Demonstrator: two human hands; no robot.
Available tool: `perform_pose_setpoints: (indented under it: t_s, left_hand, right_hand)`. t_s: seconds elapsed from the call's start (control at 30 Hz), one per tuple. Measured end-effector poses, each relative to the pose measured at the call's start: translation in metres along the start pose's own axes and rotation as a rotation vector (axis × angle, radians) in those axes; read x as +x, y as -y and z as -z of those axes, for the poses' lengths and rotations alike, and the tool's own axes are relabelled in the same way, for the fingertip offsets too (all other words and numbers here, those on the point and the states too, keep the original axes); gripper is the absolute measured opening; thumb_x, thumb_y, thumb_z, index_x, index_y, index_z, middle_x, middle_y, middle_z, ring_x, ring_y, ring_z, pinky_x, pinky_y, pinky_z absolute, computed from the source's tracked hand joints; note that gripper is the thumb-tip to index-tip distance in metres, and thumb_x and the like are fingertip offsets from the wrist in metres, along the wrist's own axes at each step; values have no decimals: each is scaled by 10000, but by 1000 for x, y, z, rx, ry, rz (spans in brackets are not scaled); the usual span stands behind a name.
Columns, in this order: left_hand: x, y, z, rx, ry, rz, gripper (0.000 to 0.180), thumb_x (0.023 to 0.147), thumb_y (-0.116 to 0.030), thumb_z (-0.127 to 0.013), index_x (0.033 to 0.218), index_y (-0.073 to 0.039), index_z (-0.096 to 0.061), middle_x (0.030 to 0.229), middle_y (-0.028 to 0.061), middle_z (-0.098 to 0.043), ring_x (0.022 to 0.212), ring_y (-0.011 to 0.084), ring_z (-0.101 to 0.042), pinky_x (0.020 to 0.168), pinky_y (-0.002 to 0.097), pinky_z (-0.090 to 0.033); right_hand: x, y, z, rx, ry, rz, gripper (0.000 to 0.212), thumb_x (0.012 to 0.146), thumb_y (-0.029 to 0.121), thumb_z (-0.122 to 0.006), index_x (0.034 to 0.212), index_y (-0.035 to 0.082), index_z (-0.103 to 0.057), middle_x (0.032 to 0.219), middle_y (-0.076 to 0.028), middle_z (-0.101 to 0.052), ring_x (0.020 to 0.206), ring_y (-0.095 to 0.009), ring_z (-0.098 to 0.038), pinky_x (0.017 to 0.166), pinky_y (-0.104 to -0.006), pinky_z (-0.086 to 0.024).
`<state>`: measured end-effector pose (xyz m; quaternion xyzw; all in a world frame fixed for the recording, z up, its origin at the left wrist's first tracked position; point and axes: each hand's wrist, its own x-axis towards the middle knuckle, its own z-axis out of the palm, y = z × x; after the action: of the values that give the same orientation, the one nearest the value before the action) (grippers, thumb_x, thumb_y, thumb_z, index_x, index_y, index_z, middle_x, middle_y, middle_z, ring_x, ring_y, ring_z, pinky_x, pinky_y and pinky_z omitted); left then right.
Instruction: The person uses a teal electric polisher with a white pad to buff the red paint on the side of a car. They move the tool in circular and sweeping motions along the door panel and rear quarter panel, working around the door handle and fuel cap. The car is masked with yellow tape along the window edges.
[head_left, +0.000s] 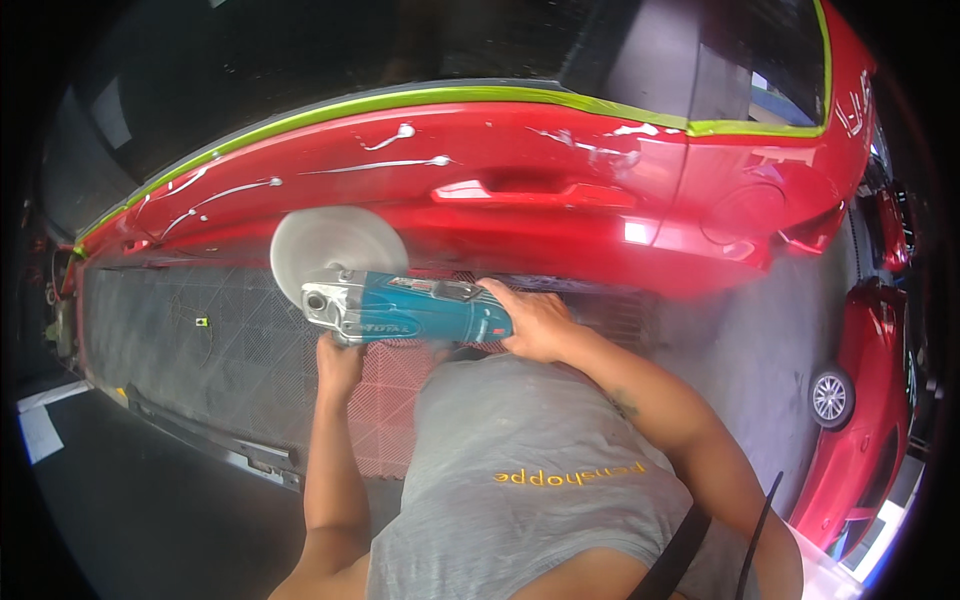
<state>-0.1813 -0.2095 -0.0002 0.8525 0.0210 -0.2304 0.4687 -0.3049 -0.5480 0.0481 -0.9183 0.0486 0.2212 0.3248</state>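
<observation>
A teal power polisher [430, 308] with a silver gear head lies across in front of my chest. My right hand [533, 320] is wrapped round its rear end. Under the gear head, my left hand [340, 362] is closed on the polisher's front end; what its fingers wrap round is mostly hidden. The round white polishing pad [335, 245] sits at the tool's far left, its upper edge against or very near the red car door panel [520, 215]. White streaks of compound [405, 132] lie on the red paint above the pad.
Yellow-green masking tape [450, 96] edges the dark window. Below the car spreads a grey and red tiled floor [200, 320]. A second red car [850, 400] stands at the right. At lower left runs a metal rail [265, 460]. A dark strap [680, 550] hangs by my right side.
</observation>
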Motion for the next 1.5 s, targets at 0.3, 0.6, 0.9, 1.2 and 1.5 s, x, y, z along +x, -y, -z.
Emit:
perform_pose_setpoints:
  t_s: [0.3, 0.6, 0.9, 1.2, 1.5]
  left_hand:
    - [-83, -53, -179, 38, 276, -169, 265, 856, -26, -780, 1102, 73, -784, 993, 216, -822, 902, 272, -796, 835, 409, -608]
    - [-160, -148, -324, 126, 381, -333, 282, 859, -46, -806, 1103, 82, -748, 910, 227, -800, 792, 247, -773, 769, 394, -594]
    - [-141, -139, -255, 211, 180, -270, 286, 886, -75, -794, 1146, 44, -774, 1018, 209, -820, 969, 295, -793, 856, 418, -597]
    - [-155, -151, -261, 87, 261, -79, 268, 899, -60, -773, 1149, 36, -791, 1022, 192, -828, 953, 271, -798, 850, 415, -602]
    - [-182, -184, -383, 165, 401, -468, 262, 877, -98, -808, 1085, 51, -753, 845, 235, -770, 750, 302, -770, 734, 431, -583]
  right_hand:
    - [-172, -157, 5, 126, -176, -173, 862, 831, 259, -797, 1602, 224, -413, 1212, -258, -754, 1150, -487, -714, 952, -563, -567]
    - [-321, -264, 33, 198, -342, -291, 906, 780, 155, -820, 1600, 197, -438, 1249, -271, -743, 1188, -492, -699, 980, -544, -572]
    - [-259, -217, 42, 220, -250, -150, 855, 826, 228, -796, 1599, 197, -432, 1182, -280, -754, 1116, -496, -718, 950, -552, -571]
    - [-265, -221, 77, 129, -201, -142, 883, 819, 208, -838, 1614, 138, -459, 1375, -269, -693, 1232, -474, -678, 1024, -547, -540]
    - [-369, -323, 51, 211, -440, -283, 861, 819, 123, -804, 1606, 173, -457, 1273, -238, -746, 1186, -493, -690, 1002, -532, -560]
